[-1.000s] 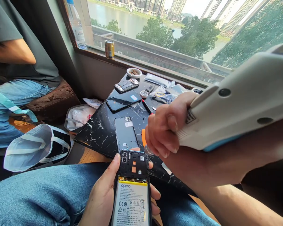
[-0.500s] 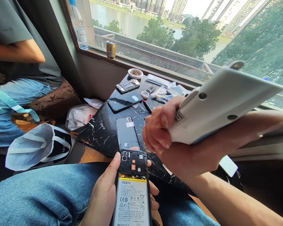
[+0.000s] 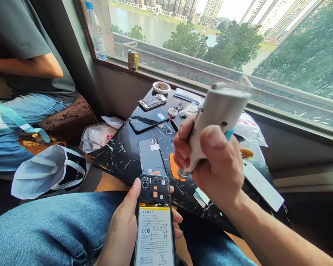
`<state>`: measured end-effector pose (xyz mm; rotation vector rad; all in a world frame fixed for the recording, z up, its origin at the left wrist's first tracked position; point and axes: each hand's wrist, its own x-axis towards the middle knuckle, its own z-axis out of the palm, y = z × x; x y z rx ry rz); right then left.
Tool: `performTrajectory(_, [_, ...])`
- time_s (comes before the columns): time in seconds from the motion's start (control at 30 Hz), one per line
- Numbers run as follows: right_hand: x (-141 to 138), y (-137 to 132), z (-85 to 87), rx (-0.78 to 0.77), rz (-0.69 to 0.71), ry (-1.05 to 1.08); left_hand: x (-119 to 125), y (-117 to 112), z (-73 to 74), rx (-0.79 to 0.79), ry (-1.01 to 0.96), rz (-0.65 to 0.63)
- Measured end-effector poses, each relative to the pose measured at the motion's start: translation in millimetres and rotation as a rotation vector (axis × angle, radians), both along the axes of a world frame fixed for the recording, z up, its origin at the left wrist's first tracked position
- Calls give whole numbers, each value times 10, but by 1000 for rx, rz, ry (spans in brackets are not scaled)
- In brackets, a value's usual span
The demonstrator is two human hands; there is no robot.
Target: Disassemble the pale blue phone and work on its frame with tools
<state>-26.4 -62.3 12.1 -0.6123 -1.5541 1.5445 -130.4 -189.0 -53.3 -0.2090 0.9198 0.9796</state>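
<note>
My left hand (image 3: 122, 232) grips an opened phone (image 3: 154, 221) with its back cover off, so the white battery and black inner frame show. It rests over my jeans-clad lap. My right hand (image 3: 213, 166) is wrapped around a white handheld tool (image 3: 213, 118) with a blue underside, held nearly upright with its tip pointing down a little above and right of the phone's top. The phone's dark back cover (image 3: 152, 157) lies on the black marble table (image 3: 119, 155) just beyond the phone. An orange pick (image 3: 174, 166) lies beside it.
Farther back on the table lie a dark phone screen (image 3: 149, 119), a stripped phone frame (image 3: 151, 101), a small dish (image 3: 161, 87), a tape roll (image 3: 172, 111) and plastic bags (image 3: 248, 123). A can (image 3: 133, 60) and bottle (image 3: 96, 33) stand on the sill. Another person (image 3: 24, 74) sits at left; bags (image 3: 48, 171) lie on the floor.
My right hand has swung the white tool from lying nearly flat, pointing right, to nearly upright with its tip down. The left hand and phone have hardly moved.
</note>
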Motion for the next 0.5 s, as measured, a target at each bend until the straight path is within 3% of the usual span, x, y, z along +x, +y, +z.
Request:
performTrajectory(0.1, [16, 33, 17, 106, -42, -136, -3, 4, 16, -31, 44, 15])
performTrajectory(0.2, [20, 61, 57, 247, -47, -555, -3, 32, 89, -30, 108, 77])
performTrajectory(0.3, [20, 68, -9, 349, 43, -883, 0, 76, 185, -98, 175, 139])
performTrajectory(0.5, [-36, 22, -217, 496, 118, -1035, 32, 120, 243, -189, 184, 278])
